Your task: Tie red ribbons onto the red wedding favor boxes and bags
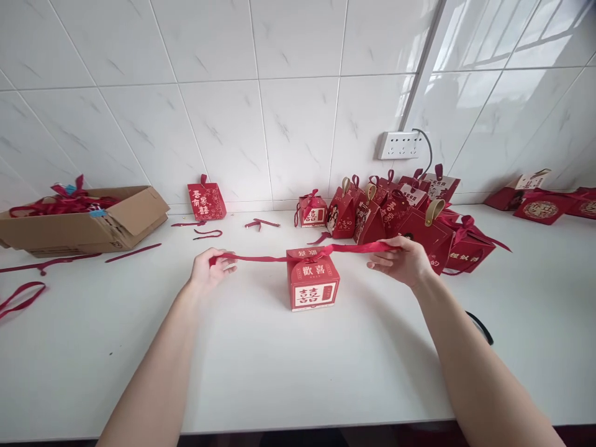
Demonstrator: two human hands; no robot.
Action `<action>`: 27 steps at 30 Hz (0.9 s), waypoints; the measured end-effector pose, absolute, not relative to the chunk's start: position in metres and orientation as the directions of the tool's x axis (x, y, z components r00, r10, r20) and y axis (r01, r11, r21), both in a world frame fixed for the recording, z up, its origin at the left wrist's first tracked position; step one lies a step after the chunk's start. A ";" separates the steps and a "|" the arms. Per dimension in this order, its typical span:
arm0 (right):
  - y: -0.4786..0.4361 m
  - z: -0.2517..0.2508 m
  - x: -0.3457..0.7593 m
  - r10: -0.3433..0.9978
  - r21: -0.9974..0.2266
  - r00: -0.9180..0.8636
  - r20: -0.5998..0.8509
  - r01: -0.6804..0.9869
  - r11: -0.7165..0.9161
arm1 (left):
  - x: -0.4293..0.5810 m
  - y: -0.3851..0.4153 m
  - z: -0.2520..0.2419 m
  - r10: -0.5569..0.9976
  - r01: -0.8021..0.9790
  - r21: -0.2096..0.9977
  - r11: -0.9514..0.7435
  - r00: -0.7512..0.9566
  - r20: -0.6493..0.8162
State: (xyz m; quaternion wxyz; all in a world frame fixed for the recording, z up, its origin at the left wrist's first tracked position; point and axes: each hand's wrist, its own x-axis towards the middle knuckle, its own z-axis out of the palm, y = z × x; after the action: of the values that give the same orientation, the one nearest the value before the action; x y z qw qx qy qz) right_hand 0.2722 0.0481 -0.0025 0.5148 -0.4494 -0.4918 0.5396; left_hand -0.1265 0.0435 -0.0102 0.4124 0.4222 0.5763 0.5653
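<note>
A red gift box (314, 282) with a cream label stands upright on the white table between my hands. Across its top runs a red ribbon (261, 258), crossed or knotted at the middle and drawn out to both sides. My left hand (208, 267) pinches one end of it, left of the box. The other end is pinched in my right hand (406, 261), held slightly higher on the right. Both hands are apart from the box itself. The exact form of the ribbon's crossing is too small to make out.
A cardboard carton (135, 214) with red ribbons stands at the left. Loose ribbon pieces (263, 223) lie about. Along the tiled wall are a small red box (311, 210), a red pouch-shaped box (207, 202) and several finished-looking gift boxes (342, 214). A power strip (400, 145) is on the wall.
</note>
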 end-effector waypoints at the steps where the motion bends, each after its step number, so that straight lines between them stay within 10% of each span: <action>1: 0.047 -0.001 0.269 1.000 -0.999 -0.029 -0.001 -0.050 -0.002 | -0.122 0.043 -0.008 0.943 0.069 0.997 -0.017 -0.331 0.039; 6: 0.037 0.004 0.230 0.969 -0.921 0.031 0.244 0.319 0.222 | -0.069 0.027 -0.001 0.950 0.273 0.949 -0.160 -0.219 0.223; 15: 0.024 -0.004 0.191 0.913 -0.776 -0.169 0.371 0.484 0.405 | -0.029 0.016 -0.012 0.978 0.315 0.937 -0.148 0.188 0.091; 23: 0.021 0.013 0.223 0.882 -0.963 -0.430 -0.194 0.256 -0.087 | -0.058 0.005 0.017 0.876 0.172 0.974 0.148 0.435 -0.210; 27: 0.023 0.021 0.234 0.882 -0.981 -0.461 -0.096 -0.105 -0.161 | -0.074 0.004 0.027 0.913 -0.066 0.991 0.112 0.400 -0.077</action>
State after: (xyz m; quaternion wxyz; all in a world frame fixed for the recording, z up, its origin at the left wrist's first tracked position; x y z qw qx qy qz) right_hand 0.2338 0.0235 0.0209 0.3689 -0.3652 -0.5322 0.6689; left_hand -0.0740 0.0044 0.0273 0.6360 0.5438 0.3895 0.3849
